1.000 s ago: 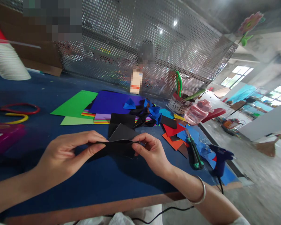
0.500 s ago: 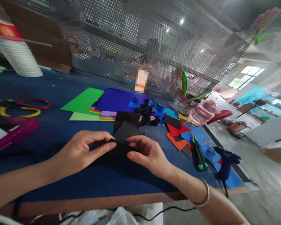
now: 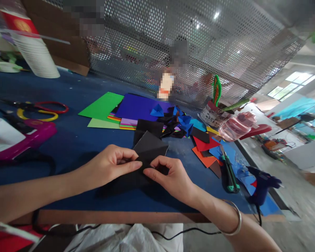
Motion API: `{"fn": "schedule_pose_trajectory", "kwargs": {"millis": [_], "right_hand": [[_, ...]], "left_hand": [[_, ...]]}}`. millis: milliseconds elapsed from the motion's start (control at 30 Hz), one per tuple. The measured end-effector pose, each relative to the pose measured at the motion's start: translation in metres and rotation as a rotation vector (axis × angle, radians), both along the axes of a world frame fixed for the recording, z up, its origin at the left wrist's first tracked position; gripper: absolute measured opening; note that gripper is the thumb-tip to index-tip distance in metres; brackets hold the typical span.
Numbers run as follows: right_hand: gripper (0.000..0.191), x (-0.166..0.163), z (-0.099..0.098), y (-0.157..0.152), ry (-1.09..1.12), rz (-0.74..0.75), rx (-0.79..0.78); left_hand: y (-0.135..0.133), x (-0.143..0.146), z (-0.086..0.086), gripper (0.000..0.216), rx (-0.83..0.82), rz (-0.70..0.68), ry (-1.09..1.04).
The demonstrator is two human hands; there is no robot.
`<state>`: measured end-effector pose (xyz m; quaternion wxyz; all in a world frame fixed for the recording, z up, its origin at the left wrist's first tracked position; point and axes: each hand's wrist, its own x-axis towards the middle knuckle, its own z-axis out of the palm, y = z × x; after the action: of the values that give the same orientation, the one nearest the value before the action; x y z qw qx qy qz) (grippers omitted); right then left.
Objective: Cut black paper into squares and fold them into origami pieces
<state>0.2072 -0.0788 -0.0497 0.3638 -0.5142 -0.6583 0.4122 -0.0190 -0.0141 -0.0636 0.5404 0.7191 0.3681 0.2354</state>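
Between both hands is a piece of black paper (image 3: pixel 131 178), dark against the table. My left hand (image 3: pixel 111 164) pinches it between thumb and fingers. From the other side, my right hand (image 3: pixel 174 176) is closed on it, thumb in front and fingers curled behind. The fingertips of the two hands almost meet. Just beyond them lies a black paper square (image 3: pixel 152 141), turned cornerwise and overlapping more black paper (image 3: pixel 149 126). Folded blue pieces (image 3: pixel 185 120) and folded black pieces (image 3: pixel 170 129) sit in a small heap farther back.
Coloured sheets (image 3: pixel 136 106) lie behind. On the right are a green cutter (image 3: pixel 229 175), paper scraps (image 3: pixel 206 159), a dark blue glue gun (image 3: pixel 264 183), a pink bottle (image 3: pixel 237 126) and a tool pot (image 3: pixel 212 113). Scissors (image 3: pixel 51 108), a magenta tool (image 3: pixel 39 134) and paper cups (image 3: pixel 40 56) stand left.
My hands have come closer together on the black paper, the left moving inward. More of the black square behind them shows. The whole view has shifted slightly.
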Motion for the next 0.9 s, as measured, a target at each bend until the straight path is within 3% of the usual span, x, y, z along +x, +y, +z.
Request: {"fn": "schedule_pose_trajectory", "kwargs": {"millis": [467, 667, 900], "right_hand": [[0.025, 0.0, 0.0, 0.0, -0.102, -0.001, 0.022], [0.019, 0.001, -0.002, -0.001, -0.172, 0.003, 0.151], [0.019, 0.001, -0.003, 0.0, -0.228, 0.036, 0.188]], "left_hand": [[-0.001, 0.005, 0.005, 0.05, -0.022, -0.009, 0.011], [0.0, 0.008, 0.001, 0.047, -0.026, -0.027, -0.018], [-0.004, 0.009, 0.015, 0.045, -0.013, -0.035, 0.047]]}}
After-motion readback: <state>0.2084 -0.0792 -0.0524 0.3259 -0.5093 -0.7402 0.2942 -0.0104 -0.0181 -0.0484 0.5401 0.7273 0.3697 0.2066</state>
